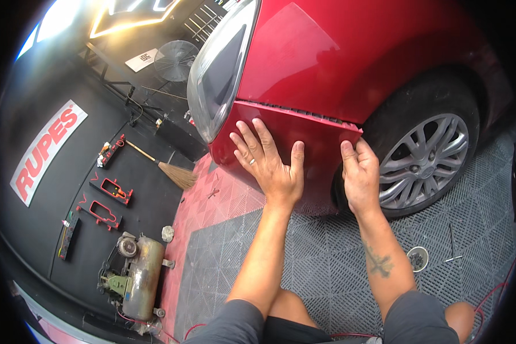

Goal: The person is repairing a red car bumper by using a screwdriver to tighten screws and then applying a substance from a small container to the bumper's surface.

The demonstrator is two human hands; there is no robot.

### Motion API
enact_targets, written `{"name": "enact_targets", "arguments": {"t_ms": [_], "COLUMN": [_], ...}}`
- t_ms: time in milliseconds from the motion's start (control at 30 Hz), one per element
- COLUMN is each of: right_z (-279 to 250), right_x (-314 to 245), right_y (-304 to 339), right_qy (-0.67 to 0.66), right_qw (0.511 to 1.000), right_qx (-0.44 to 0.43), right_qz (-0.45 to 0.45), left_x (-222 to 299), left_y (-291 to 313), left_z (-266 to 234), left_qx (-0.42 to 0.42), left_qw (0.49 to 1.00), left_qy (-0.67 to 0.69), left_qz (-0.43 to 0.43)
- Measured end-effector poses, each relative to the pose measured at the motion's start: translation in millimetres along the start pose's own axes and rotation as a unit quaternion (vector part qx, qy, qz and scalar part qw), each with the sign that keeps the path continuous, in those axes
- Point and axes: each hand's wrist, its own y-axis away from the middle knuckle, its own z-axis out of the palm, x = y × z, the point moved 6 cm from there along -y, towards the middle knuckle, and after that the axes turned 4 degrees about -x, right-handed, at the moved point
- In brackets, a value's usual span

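A red car's front bumper [316, 155] stands slightly apart from the fender [321, 74], with a dark gap along their seam. My left hand [274, 166] lies against the bumper's painted face below the headlight [219, 80], fingers spread and palm toward the panel. At the bumper's rear corner, beside the front wheel [423, 163], my right hand [361, 172] grips the edge. Its thumb rests on the outer face, while the other fingers curl around behind and are partly hidden.
On the grey grid floor [321, 275] are a small round container [418, 259] and a thin T-shaped tool [453, 246]. A red hose [490, 292] runs at the lower right. Leftward stand an air compressor [144, 275], a straw broom [178, 175] and a fan [176, 61].
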Motion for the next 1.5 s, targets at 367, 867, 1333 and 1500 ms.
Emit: {"name": "enact_targets", "arguments": {"t_ms": [367, 867, 1333, 1500], "right_z": [-10, -13, -29, -33], "right_x": [-16, -29, -17, -15], "right_y": [-20, -43, -32, -26], "right_qy": [0.148, 0.263, 0.167, 0.172], "right_qw": [0.987, 0.962, 0.986, 0.985], "right_qx": [-0.052, -0.002, -0.012, -0.024], "right_qz": [-0.02, -0.074, -0.027, -0.015], "left_x": [17, 36, 34, 38], "left_y": [-29, -38, -39, -39], "left_z": [-5, -9, -27, -26], "left_qx": [0.0, -0.059, -0.153, -0.174], "left_qw": [0.998, 0.994, 0.97, 0.968], "left_qy": [-0.06, -0.082, -0.141, -0.151], "left_qz": [0.015, 0.052, 0.125, 0.096]}}
